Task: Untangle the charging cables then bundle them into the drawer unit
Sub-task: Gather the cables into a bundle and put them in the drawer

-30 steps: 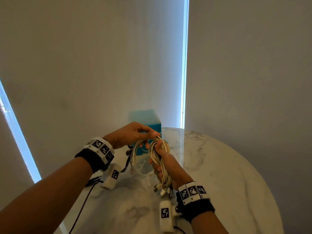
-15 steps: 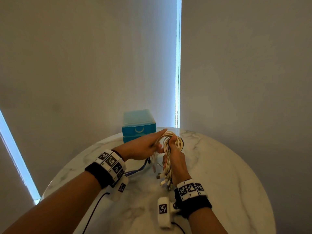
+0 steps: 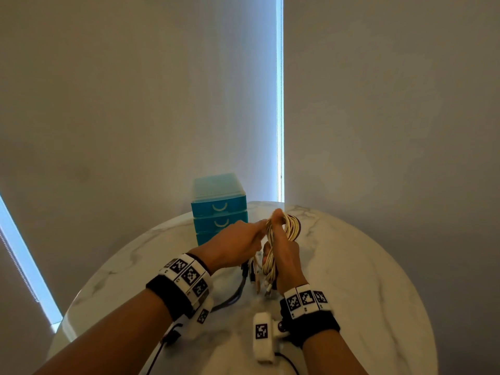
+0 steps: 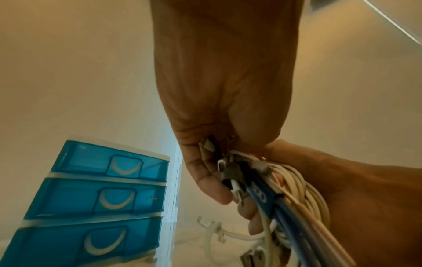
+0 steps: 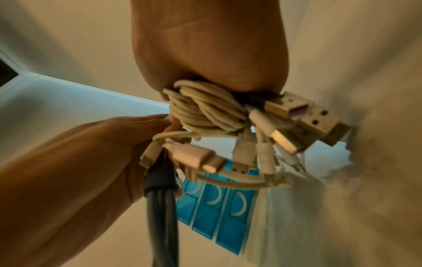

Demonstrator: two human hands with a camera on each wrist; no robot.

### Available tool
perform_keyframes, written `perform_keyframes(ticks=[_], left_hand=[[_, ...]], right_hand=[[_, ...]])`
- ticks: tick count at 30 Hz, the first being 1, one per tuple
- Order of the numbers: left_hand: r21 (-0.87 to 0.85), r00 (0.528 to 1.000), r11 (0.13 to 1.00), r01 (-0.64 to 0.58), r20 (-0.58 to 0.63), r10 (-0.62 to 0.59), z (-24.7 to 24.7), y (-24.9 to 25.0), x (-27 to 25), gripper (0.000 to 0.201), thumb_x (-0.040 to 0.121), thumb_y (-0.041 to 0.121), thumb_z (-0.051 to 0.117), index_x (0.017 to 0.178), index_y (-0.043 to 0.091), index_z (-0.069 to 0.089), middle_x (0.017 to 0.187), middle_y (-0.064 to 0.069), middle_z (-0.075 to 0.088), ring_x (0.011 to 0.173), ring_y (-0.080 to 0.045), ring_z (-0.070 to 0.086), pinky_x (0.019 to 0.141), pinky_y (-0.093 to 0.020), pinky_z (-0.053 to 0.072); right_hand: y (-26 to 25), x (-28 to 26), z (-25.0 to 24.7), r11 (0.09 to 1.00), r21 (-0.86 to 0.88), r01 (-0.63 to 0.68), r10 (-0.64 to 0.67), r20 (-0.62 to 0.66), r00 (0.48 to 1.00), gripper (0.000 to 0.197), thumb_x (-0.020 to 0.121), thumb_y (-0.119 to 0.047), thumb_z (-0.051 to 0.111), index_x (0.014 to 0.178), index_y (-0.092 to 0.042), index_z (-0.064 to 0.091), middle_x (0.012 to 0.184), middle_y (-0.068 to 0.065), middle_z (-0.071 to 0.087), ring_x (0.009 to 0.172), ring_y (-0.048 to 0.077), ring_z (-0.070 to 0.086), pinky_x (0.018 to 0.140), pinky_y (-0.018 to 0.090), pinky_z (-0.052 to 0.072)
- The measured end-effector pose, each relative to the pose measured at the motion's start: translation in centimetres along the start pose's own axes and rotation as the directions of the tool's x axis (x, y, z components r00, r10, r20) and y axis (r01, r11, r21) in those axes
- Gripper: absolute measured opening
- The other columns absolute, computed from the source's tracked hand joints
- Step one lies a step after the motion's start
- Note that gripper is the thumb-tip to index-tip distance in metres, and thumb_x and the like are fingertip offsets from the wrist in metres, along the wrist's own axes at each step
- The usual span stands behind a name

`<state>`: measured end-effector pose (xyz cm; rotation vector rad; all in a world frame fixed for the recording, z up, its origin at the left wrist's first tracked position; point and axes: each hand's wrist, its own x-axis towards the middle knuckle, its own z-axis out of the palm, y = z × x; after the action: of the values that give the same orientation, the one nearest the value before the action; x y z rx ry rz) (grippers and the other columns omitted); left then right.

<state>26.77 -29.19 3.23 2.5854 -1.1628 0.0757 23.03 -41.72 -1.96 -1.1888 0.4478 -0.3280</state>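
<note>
My right hand (image 3: 284, 253) grips a coiled bundle of white charging cables (image 3: 290, 226) above the table; their USB plugs (image 5: 303, 115) hang from the coil (image 5: 205, 110) in the right wrist view. My left hand (image 3: 238, 243) is pressed against the bundle's left side, fingers curled round several cable ends (image 4: 230, 173) and a blue cable (image 4: 262, 196). A dark cable (image 3: 238, 293) trails from the hands to the tabletop. The teal three-drawer unit (image 3: 219, 209) stands just behind the hands, all three drawers shut (image 4: 107, 187).
The round white marble table (image 3: 365, 280) stands against grey blinds, bright window gaps left and centre. A white loose cable end (image 4: 212, 233) lies on the table under the hands. Wrist camera cords hang near the table's front edge.
The view has tipped down, so more of the drawer unit shows. Both hands have sunk toward the table and closed together; the left hand's fingers went from stretched along the coil to curled on cable ends.
</note>
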Motion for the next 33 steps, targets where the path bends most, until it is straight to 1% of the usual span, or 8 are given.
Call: perform_keyframes(ticks=[4,11,17,19,23,26,28,33], left_hand=[[0.043,0.997,0.999,0.024,0.077,-0.028,-1.1,0.0,-0.7,0.041,0.117,0.038,0.038,0.138,0.018,0.067,0.100,-0.003,0.073,0.088,-0.020,0.070,0.095,-0.045,0.060],[0.293,0.940,0.954,0.062,0.303,-0.155,-5.9,-0.5,-1.7,0.052,0.107,0.068,0.040,0.147,0.042,0.060,0.144,0.006,0.060,0.133,-0.020,0.055,0.116,-0.052,0.045],[0.414,0.996,0.905,0.094,-0.040,-0.086,-7.4,1.1,-0.8,0.087,0.072,0.083,0.024,0.107,0.031,0.085,0.112,0.009,0.074,0.099,-0.016,0.070,0.080,-0.034,0.055],[0.435,0.991,0.897,0.085,-0.127,-0.032,-7.4,1.6,-0.4,0.082,0.078,0.089,0.033,0.122,0.037,0.081,0.118,0.013,0.073,0.099,-0.013,0.070,0.074,-0.030,0.047],[0.430,0.993,0.902,-0.051,-0.070,0.090,-7.9,3.1,0.4,0.071,0.089,0.076,0.059,0.155,0.051,0.049,0.131,0.017,0.063,0.110,-0.012,0.065,0.089,-0.034,0.054],[0.524,0.984,0.840,-0.139,-0.026,0.178,-7.7,3.8,1.0,0.062,0.091,0.048,0.074,0.150,0.054,0.054,0.128,0.017,0.062,0.103,-0.012,0.066,0.084,-0.035,0.056],[0.580,0.975,0.795,-0.178,-0.006,0.222,-7.9,4.2,1.1,0.053,0.087,0.032,0.076,0.136,0.051,0.066,0.122,0.016,0.064,0.096,-0.015,0.069,0.080,-0.038,0.058],[0.703,0.927,0.655,-0.278,0.018,0.374,-8.9,4.9,0.7,0.023,0.092,0.015,0.077,0.108,0.032,0.079,0.101,0.011,0.072,0.079,-0.019,0.070,0.072,-0.038,0.058]], right_hand=[[0.4,-0.2,-0.7,0.997,-0.082,0.014,-0.004,0.122,0.993,0.073,0.076,-0.074,0.080,0.098,-0.004,0.076,0.081,0.014,0.081,0.081,0.032,0.081,0.080,0.041,0.067],[0.3,-0.6,-0.6,0.994,-0.029,0.104,-0.098,0.164,0.982,0.051,0.079,-0.055,0.089,0.103,-0.010,0.081,0.079,0.003,0.081,0.070,0.018,0.078,0.071,0.034,0.064],[-0.2,-0.6,-0.2,0.988,-0.040,0.152,-0.146,0.128,0.981,0.039,0.083,-0.049,0.087,0.100,-0.015,0.080,0.087,0.007,0.083,0.087,0.026,0.080,0.081,0.039,0.065],[-0.1,-0.3,-0.5,0.981,-0.087,0.174,-0.166,0.095,0.982,0.034,0.088,-0.048,0.084,0.095,-0.015,0.078,0.082,0.007,0.081,0.079,0.023,0.076,0.077,0.039,0.063],[0.8,0.2,-0.2,0.920,-0.252,0.298,-0.275,0.125,0.953,0.027,0.098,-0.042,0.074,0.094,-0.016,0.067,0.082,0.005,0.071,0.072,0.021,0.066,0.069,0.037,0.057],[1.1,-0.3,0.9,0.841,-0.379,0.386,-0.341,0.183,0.922,0.027,0.098,-0.039,0.075,0.109,-0.017,0.065,0.104,0.011,0.073,0.095,0.031,0.070,0.089,0.048,0.060],[1.3,-0.6,1.3,0.787,-0.434,0.438,-0.374,0.228,0.899,0.030,0.093,-0.041,0.079,0.108,-0.017,0.068,0.098,0.008,0.076,0.089,0.026,0.072,0.084,0.046,0.062],[0.6,-1.5,1.8,0.809,-0.413,0.418,-0.297,0.328,0.897,0.021,0.093,-0.028,0.083,0.103,-0.027,0.064,0.080,-0.016,0.064,0.066,0.000,0.061,0.050,0.003,0.043]])
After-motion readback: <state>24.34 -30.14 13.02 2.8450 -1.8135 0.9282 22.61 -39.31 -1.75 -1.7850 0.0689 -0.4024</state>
